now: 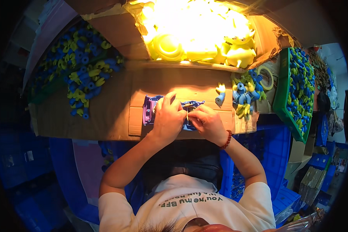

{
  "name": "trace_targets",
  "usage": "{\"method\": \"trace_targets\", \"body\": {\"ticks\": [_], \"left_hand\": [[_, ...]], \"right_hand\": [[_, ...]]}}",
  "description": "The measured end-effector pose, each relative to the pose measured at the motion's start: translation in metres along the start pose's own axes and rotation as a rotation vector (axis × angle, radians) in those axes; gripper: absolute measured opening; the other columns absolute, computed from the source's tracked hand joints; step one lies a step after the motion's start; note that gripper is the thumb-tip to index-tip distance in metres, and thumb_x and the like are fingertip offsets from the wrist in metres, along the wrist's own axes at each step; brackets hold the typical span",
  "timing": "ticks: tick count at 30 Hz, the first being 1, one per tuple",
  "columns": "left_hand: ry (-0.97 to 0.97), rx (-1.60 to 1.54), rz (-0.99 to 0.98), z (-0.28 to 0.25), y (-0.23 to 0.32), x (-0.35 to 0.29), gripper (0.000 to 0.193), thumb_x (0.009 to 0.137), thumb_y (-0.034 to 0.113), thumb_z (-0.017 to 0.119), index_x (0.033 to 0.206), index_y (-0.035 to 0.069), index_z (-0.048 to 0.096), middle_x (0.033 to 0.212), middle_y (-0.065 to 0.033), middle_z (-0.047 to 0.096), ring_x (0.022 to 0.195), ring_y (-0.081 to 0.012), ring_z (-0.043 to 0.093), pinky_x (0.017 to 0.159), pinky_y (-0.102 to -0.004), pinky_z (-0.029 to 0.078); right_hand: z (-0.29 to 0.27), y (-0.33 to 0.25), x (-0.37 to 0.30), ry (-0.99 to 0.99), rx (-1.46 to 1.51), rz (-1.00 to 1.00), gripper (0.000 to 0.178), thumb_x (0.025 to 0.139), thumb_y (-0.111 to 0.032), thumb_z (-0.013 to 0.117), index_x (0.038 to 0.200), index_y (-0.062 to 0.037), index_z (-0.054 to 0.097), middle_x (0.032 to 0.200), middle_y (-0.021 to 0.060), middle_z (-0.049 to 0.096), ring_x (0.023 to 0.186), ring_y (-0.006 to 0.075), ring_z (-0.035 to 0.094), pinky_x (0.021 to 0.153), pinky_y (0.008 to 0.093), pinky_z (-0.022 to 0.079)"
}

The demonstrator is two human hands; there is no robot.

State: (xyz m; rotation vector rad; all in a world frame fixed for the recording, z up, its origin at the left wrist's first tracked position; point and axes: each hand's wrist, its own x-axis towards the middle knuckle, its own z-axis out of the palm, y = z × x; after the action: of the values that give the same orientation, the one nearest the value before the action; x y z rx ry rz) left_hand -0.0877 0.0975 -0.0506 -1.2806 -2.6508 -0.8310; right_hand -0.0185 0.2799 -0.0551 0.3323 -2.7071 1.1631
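Observation:
On the cardboard mat in front of me lies a blue and purple plastic part (pixel 149 111) with open, frame-like edges. My left hand (pixel 168 118) is closed over its middle, fingers curled and hiding much of it. Close beside it, my right hand (pixel 206 121) pinches with thumb and forefinger at a thin, pale strand (pixel 188 115) above the blue right end. What the strand belongs to is hidden by my fingers. A small blue arm piece with a yellow hand (pixel 220 94) lies apart on the cardboard, to the right of the plastic part.
Ahead, a brightly lit cardboard box (pixel 143 48) holds yellow toy figures (pixel 240 50). Blue-and-yellow arm pieces (pixel 83 83) spread at the left; another pile (pixel 243 94) lies right, near a tape roll (pixel 265 78). A green tray (pixel 284 96) of similar pieces stands far right.

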Motion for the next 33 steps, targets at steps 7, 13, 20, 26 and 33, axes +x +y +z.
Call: {"method": "trace_targets", "body": {"ticks": [7, 13, 20, 26, 33], "left_hand": [[-0.083, -0.083, 0.059, -0.016, -0.007, 0.000, 0.027, 0.077, 0.016, 0.080, 0.103, 0.011, 0.072, 0.110, -0.0118, 0.063, 0.130, -0.0419, 0.046, 0.105, -0.0578, 0.040], [-0.245, 0.043, -0.032, -0.079, -0.026, -0.017, 0.099, 0.064, 0.033, 0.092, 0.149, 0.014, 0.045, 0.147, -0.0157, 0.044, 0.143, -0.0420, 0.030, 0.117, -0.0563, 0.030], [-0.342, 0.021, 0.030, -0.065, -0.043, -0.003, 0.113, 0.054, 0.019, 0.095, 0.153, 0.010, 0.040, 0.151, -0.0137, 0.043, 0.141, -0.0411, 0.035, 0.115, -0.0498, 0.035], [-0.287, -0.121, 0.100, -0.051, -0.052, -0.005, 0.114, 0.058, 0.045, 0.094, 0.153, 0.012, 0.040, 0.154, -0.0197, 0.039, 0.143, -0.0439, 0.032, 0.119, -0.0548, 0.029], [0.352, 0.281, -0.224, -0.091, -0.140, -0.033, 0.038, 0.080, 0.015, 0.076, 0.117, 0.007, 0.068, 0.122, -0.0150, 0.058, 0.121, -0.0387, 0.049, 0.099, -0.0511, 0.044]], "right_hand": [[-0.009, -0.003, -0.003, -0.096, 0.100, 0.111, 0.025, 0.083, -0.009, 0.078, 0.106, -0.0059, 0.071, 0.096, 0.0111, 0.064, 0.088, 0.0269, 0.064, 0.077, 0.0373, 0.053], [-0.045, 0.007, -0.010, -0.085, -0.147, -0.115, 0.092, 0.069, -0.029, 0.091, 0.148, -0.0116, 0.047, 0.150, 0.0226, 0.041, 0.137, 0.0413, 0.041, 0.113, 0.0524, 0.034], [-0.044, 0.007, -0.017, -0.179, -0.221, -0.074, 0.101, 0.064, -0.025, 0.091, 0.152, -0.0155, 0.042, 0.139, 0.0188, 0.047, 0.126, 0.0388, 0.046, 0.108, 0.0513, 0.037], [-0.084, 0.043, -0.021, -0.012, -0.396, -0.158, 0.049, 0.080, -0.006, 0.074, 0.128, -0.0066, 0.063, 0.137, 0.0193, 0.055, 0.126, 0.0387, 0.052, 0.105, 0.0469, 0.045], [-0.079, 0.080, 0.006, -0.192, -0.714, -0.310, 0.036, 0.079, -0.001, 0.064, 0.115, -0.0044, 0.065, 0.135, 0.0139, 0.060, 0.129, 0.0336, 0.053, 0.102, 0.0437, 0.048]]}}
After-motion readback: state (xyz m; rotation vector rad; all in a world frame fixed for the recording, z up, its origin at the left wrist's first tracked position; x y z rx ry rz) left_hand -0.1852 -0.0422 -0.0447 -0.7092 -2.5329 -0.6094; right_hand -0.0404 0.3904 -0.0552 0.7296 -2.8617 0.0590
